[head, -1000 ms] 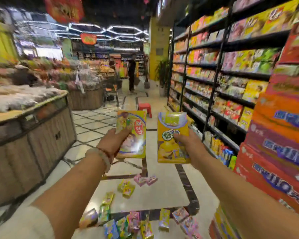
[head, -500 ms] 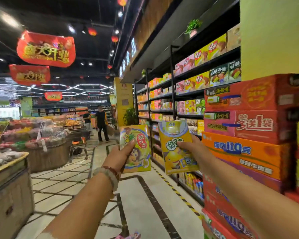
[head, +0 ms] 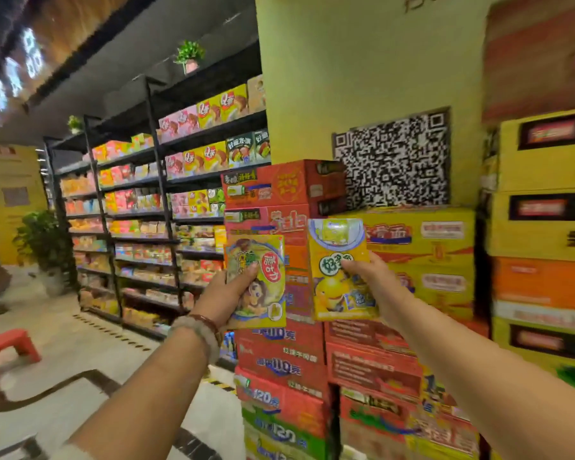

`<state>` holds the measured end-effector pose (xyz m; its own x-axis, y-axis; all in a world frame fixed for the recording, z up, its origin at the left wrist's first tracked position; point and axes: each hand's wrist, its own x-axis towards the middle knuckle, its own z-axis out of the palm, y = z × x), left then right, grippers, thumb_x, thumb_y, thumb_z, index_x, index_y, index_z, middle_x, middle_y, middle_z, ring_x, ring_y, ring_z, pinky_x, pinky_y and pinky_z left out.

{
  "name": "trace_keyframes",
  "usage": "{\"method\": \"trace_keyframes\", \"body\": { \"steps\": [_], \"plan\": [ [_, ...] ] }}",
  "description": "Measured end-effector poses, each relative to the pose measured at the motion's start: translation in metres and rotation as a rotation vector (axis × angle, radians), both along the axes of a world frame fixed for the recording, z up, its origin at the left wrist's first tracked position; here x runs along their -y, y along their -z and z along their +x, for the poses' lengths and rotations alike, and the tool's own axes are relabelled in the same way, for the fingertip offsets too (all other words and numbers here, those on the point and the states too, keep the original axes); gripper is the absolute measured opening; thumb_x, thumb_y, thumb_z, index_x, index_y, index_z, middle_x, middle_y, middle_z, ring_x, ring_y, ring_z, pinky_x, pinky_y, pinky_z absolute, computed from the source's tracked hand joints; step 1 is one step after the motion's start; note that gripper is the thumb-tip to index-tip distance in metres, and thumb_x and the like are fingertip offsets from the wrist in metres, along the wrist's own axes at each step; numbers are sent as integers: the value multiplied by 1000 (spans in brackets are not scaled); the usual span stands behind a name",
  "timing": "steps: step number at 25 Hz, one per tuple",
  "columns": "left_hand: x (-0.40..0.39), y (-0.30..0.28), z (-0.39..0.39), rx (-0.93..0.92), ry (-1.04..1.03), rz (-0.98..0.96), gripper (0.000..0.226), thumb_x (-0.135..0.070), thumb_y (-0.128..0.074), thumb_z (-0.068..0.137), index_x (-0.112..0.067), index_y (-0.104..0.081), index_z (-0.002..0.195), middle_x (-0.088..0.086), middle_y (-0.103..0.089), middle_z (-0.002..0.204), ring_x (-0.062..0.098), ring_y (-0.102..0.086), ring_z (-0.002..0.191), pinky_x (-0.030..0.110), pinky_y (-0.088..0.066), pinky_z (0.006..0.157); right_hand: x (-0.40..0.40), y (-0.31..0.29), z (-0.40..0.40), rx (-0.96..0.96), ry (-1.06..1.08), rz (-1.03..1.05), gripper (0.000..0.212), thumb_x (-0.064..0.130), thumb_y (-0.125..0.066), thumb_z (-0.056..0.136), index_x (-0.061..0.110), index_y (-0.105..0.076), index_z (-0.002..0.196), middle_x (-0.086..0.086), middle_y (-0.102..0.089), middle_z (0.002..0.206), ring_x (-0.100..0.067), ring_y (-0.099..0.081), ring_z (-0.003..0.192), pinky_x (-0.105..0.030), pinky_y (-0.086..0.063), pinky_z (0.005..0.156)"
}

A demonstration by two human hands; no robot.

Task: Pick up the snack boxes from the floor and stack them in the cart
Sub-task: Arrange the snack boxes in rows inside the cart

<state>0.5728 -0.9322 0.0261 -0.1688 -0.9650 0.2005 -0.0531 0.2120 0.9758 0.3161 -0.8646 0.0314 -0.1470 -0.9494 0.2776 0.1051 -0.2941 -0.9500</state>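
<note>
Two snack boxes are up in front of me. My left hand [head: 229, 293] grips the monkey box [head: 258, 280], thumb across its front. My right hand [head: 374, 283] pinches the yellow box [head: 337, 270] beside it. Past my hands stand big cartons [head: 422, 247], with shelves [head: 140, 220] to the left.

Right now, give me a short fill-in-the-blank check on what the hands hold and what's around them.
1. The left hand and right hand each grip one snack ____.
2. On the pillar behind the stacked cartons is a ____ code.
3. The stool on the floor is ____.

Missing: box; QR; red
</note>
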Motion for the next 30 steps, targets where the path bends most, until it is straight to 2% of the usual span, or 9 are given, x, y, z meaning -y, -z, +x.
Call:
{"method": "trace_keyframes", "body": {
  "steps": [3,5,9,12,17,21,23,27,30],
  "plan": [
    [-40,-7,-79,69,108,-66,83,-65,-65,73,-7,-51,130,34,-50,124,52,-52,108,64,-42,93,-62,-3,-62,-16,168,-4,63,40,-72,77,28,-43,131,1,-57,122,-22,-58,104,-42,-46,92],
    [-62,-14,-129,65,204,-105,78,-57,-59,82,8,-50,125,37,-51,121,51,-55,103,58,-43,92,-104,-7,-103,-53,261,-10,87,48,-79,59,26,-45,136,-6,-58,130,-31,-57,115,-48,-45,97],
    [-116,-29,-246,5,404,-128,70,-69,-67,64,-12,-66,104,9,-73,100,25,-68,89,49,-48,94,-206,-15,-193,-56,452,-7,40,23,-65,85,21,-53,123,-3,-70,102,-26,-68,91,-36,-53,74],
    [-166,-30,-349,-15,555,-79,78,-73,-66,62,-12,-62,110,7,-72,102,24,-67,92,44,-48,94,-296,-21,-258,-76,604,-27,49,26,-67,84,19,-42,125,4,-61,108,-16,-58,90,-27,-44,64],
    [-276,-14,-506,-87,851,-3,78,-66,-71,60,-10,-61,113,8,-73,100,27,-69,94,48,-49,95,-440,-10,-354,-21,931,-5,66,34,-74,75,27,-38,129,-6,-56,128,-32,-58,113,-53,-49,94],
    [-355,1,-614,-51,1057,10,99,-80,-69,47,-9,-58,116,8,-70,106,24,-68,92,40,-52,91,-538,0,-408,-56,1145,26,17,15,-61,89,21,-56,105,-7,-70,93,-29,-68,81,-43,-58,72],
    [-391,3,-657,-20,1123,-10,77,-65,-66,70,-4,-56,116,7,-66,111,19,-63,87,22,-52,75,-575,7,-430,-46,1237,27,14,13,-60,90,20,-56,101,-7,-70,88,-28,-68,75,-41,-58,67],
    [-452,10,-751,-11,1312,10,90,-74,-70,54,-9,-57,116,8,-69,106,23,-68,88,39,-55,79,-630,21,-491,-17,1391,22,34,20,-67,82,19,-56,114,-15,-71,102,-34,-69,86,-48,-58,72],
    [-483,11,-819,-46,1469,69,76,-65,-72,62,-13,-56,115,9,-69,107,25,-69,89,39,-56,78,-659,24,-532,-20,1518,6,33,17,-65,86,17,-55,117,-16,-70,107,-37,-67,94,-55,-55,83]
  ]
}}
